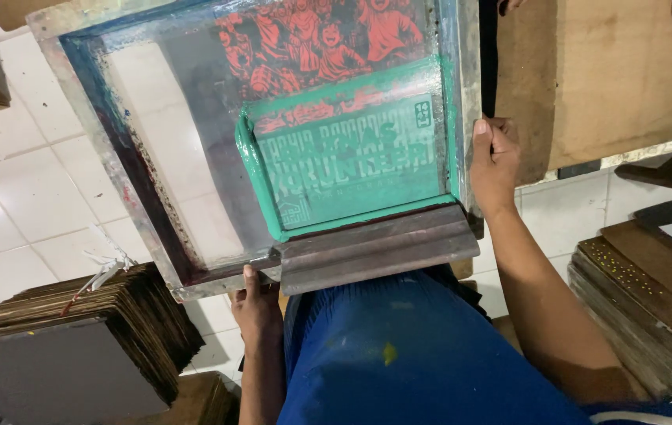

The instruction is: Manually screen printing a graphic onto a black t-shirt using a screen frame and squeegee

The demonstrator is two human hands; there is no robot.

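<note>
A screen-printing frame (108,169) with a metal rim and a translucent mesh is held up in front of me. Its mesh carries a red crowd picture at the top and a green-inked block below. A wooden squeegee (375,248) rests along the frame's near edge, inside it. My left hand (256,303) grips the near edge of the frame from below, beside the squeegee. My right hand (493,161) clasps the frame's right rim. Blue cloth on my lap (399,354) lies just under the frame.
A stack of dark boards (108,330) sits on the white tiled floor at the lower left. Another pile of brown boards (651,307) stands at the right. A wooden board table (596,79) is at the upper right, behind the frame.
</note>
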